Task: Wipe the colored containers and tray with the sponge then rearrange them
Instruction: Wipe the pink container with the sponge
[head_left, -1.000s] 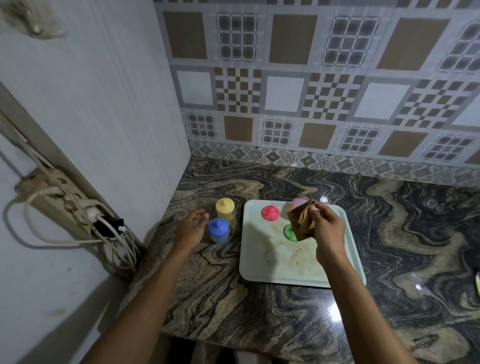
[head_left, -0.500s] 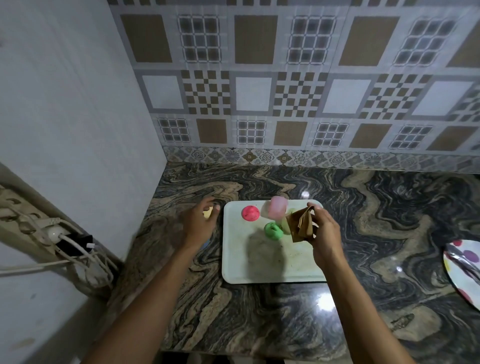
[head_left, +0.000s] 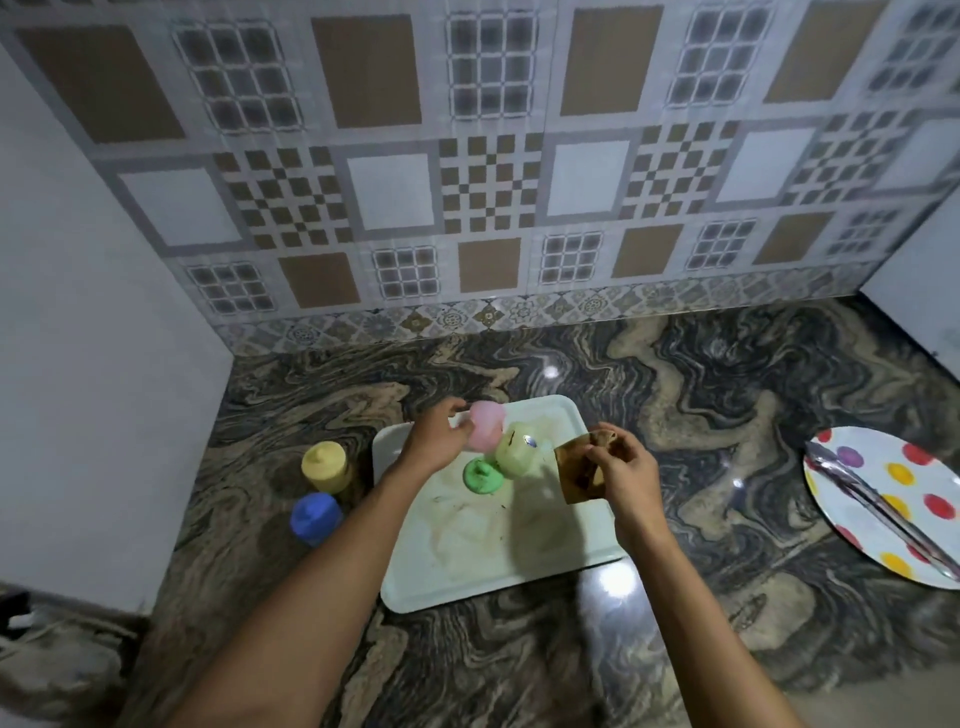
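The marbled desk (head_left: 519, 670) lay glossy, dark swirled with tan. On it sat the smeared pale tray (head_left: 467, 571); at its 9 o'clock stood the blue container (head_left: 314, 512) and yellow container (head_left: 324, 465). Over the tray the right hand (head_left: 626, 470) pinched the brown sponge (head_left: 574, 473); the left hand (head_left: 439, 439) curled round the pink container (head_left: 488, 431), beside the green container (head_left: 483, 475). At 3 o'clock a spotted plate (head_left: 904, 478) carried tongs (head_left: 883, 506). Patterned wall tiles (head_left: 467, 182) stood at 12 o'clock
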